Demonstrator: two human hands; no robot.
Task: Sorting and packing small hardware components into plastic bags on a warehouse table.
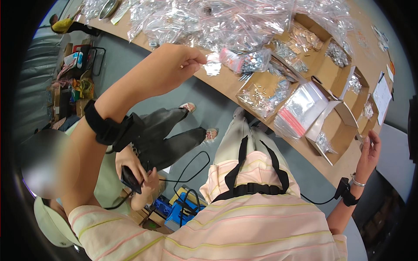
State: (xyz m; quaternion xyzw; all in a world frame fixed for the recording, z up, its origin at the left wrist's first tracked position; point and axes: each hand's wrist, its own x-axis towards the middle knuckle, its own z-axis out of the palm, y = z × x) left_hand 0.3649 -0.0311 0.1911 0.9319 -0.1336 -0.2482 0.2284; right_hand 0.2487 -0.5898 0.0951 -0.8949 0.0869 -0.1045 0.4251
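My left hand (172, 67) hovers over the near edge of the table, its fingers curled and the thumb pressed to the fingertips. Right beside those fingertips shows a small shiny clear bag (212, 65); whether they grip it I cannot tell. A filled plastic bag with a red-and-white end (246, 60) lies further right. My right hand (369, 153) is at the table's right end, fingers stretched and apart, with nothing visible in it. Near it is an open cardboard box (333, 130) with small bags of metal parts. A stack of clear zip bags with red strips (300, 111) lies left of that box.
Several cardboard trays (300, 41) hold small hardware and bags. A big heap of clear bags (187, 21) covers the far table. Another person's hands (133, 169) hold a black device at my left, with a cable (191, 167) hanging near. A paper sheet (382, 98) lies at right.
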